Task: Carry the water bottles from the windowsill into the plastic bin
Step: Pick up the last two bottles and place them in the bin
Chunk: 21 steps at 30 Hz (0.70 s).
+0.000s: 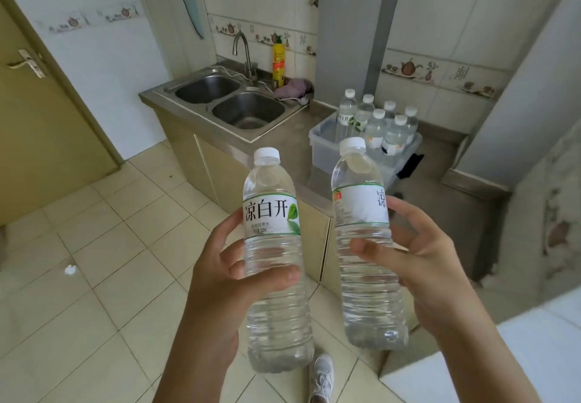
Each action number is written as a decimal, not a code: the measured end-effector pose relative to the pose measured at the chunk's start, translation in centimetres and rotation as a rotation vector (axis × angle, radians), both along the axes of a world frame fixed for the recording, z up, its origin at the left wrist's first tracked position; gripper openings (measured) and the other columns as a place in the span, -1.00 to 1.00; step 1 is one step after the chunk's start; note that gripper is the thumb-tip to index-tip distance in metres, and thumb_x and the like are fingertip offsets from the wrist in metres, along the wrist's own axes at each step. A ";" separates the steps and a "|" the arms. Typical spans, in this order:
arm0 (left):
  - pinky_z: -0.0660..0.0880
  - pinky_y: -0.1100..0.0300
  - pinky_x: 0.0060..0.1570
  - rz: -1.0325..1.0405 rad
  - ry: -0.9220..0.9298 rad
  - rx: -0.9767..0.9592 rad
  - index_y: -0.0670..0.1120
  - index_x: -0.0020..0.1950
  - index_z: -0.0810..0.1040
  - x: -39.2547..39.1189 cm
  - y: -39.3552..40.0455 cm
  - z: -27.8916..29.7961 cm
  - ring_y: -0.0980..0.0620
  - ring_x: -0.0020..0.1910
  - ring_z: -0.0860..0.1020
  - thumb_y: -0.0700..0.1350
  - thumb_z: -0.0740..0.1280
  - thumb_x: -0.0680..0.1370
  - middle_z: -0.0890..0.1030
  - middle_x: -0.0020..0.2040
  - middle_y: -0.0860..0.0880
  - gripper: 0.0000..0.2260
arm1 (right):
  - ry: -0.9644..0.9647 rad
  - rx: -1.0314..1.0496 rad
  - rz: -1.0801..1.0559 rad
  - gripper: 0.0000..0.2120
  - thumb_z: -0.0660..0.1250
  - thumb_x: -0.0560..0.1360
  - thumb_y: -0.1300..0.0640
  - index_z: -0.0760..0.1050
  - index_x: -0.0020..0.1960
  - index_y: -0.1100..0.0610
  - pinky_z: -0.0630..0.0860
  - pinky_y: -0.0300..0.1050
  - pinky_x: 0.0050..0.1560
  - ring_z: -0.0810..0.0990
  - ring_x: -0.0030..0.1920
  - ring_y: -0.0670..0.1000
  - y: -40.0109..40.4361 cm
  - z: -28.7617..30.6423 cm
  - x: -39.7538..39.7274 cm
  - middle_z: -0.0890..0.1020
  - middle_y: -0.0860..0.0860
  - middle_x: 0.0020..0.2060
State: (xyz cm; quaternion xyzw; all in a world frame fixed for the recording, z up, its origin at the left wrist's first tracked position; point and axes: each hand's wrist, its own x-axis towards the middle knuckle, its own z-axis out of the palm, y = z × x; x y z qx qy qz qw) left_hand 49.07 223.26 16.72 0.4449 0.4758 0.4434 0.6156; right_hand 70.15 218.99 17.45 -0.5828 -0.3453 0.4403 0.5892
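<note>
left grip (220, 264) — holds bottle (273, 245) | right grip (418, 255) — holds second bottle (364, 239) | bin (323, 148) partly hidden

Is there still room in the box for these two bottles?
Yes. The plastic bin's left part, nearest the sink, looks bare. Its right side is crowded with about seven standing bottles. The counter between sink and bin is also bare.

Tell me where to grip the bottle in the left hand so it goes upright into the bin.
Keep the left hand round the ribbed waist of its bottle, just below the label, from the side. It stands upright, cap up, so it can lower base-first into the plastic bin.
</note>
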 end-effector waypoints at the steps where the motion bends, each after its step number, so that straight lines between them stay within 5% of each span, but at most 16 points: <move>1: 0.60 0.00 -0.09 0.005 0.000 -0.004 0.29 0.15 0.53 0.9 1.9 0.1 -0.04 0.00 0.71 -0.14 0.61 -0.11 0.74 0.02 -0.02 -0.13 | 0.005 0.003 0.000 -0.25 0.58 0.00 0.12 0.52 0.19 -0.03 0.60 0.02 -0.20 0.72 -0.17 0.10 1.9 0.0 0.8 0.73 0.06 -0.11; 9: 0.60 0.09 -0.19 -0.008 0.031 0.001 0.26 0.15 0.52 7.9 14.3 1.0 0.03 -0.08 0.72 -0.27 0.60 -0.03 0.75 -0.03 0.02 -0.17 | 0.051 -0.011 0.023 -0.19 0.59 -0.01 0.14 0.48 0.22 -0.05 0.61 0.10 -0.04 0.71 -0.11 0.14 14.6 0.6 7.6 0.73 0.10 -0.11; 15: 0.59 0.28 -0.35 -0.076 0.012 -0.011 0.22 0.16 0.53 12.0 21.2 0.5 0.07 -0.18 0.72 -0.33 0.58 -0.05 0.75 -0.06 -0.02 -0.14 | 0.056 -0.061 -0.033 -0.29 0.56 0.17 0.30 0.46 0.25 -0.06 0.57 -0.23 -0.38 0.72 -0.17 0.03 20.0 0.5 12.0 0.73 0.08 -0.09; 21: 0.63 0.16 -0.25 -0.206 0.009 -0.029 0.15 0.26 0.53 15.9 28.9 -1.0 -0.04 -0.10 0.73 -0.19 0.60 -0.09 0.75 -0.03 -0.06 -0.08 | 0.049 -0.121 -0.180 -0.32 0.55 0.07 0.16 0.45 0.13 -0.20 0.52 -0.24 -0.32 0.71 -0.19 -0.09 24.8 -0.9 15.1 0.74 -0.06 -0.12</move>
